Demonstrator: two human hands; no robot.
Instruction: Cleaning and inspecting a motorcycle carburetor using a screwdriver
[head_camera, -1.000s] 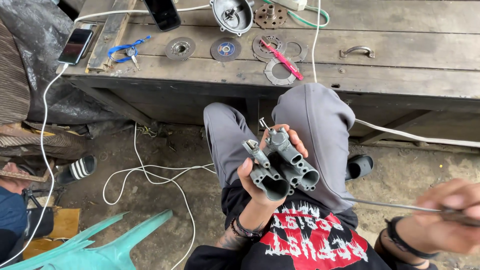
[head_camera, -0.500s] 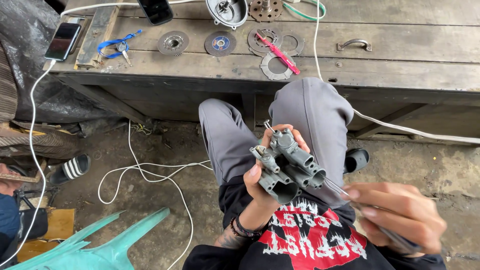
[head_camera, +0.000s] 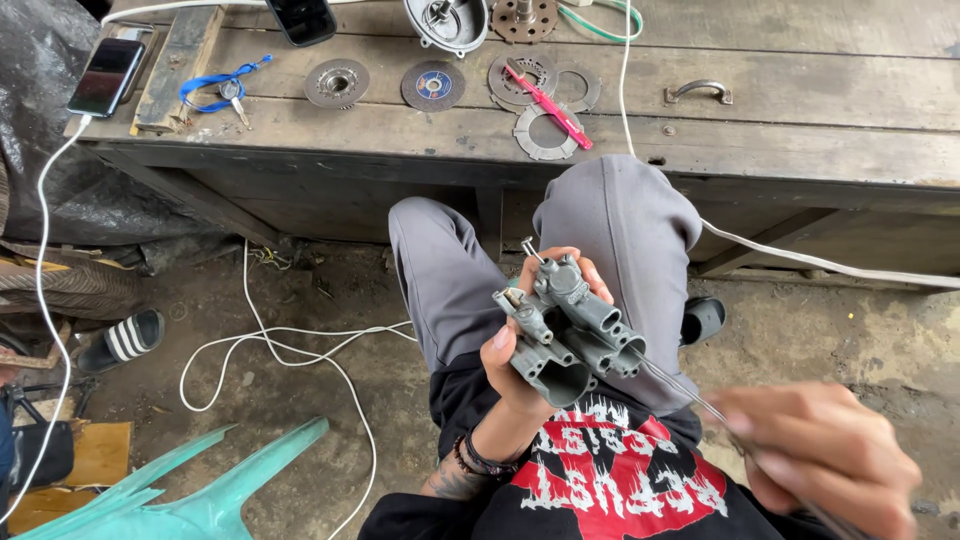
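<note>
My left hand (head_camera: 520, 345) is clamped on a grey metal carburetor body (head_camera: 565, 330). My right hand (head_camera: 815, 455), blurred, pinches a thin rod (head_camera: 680, 388) into it. Blue-labelled disc (head_camera: 433, 85) lies on the desk (head_camera: 800, 110).

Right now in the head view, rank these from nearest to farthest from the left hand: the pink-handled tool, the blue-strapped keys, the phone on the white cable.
From the left hand holding the grey metal part:
1. Pink-handled tool, on the bench straight ahead.
2. Blue-strapped keys, further left on the bench.
3. Phone on the white cable, at the bench's far left end.
</note>
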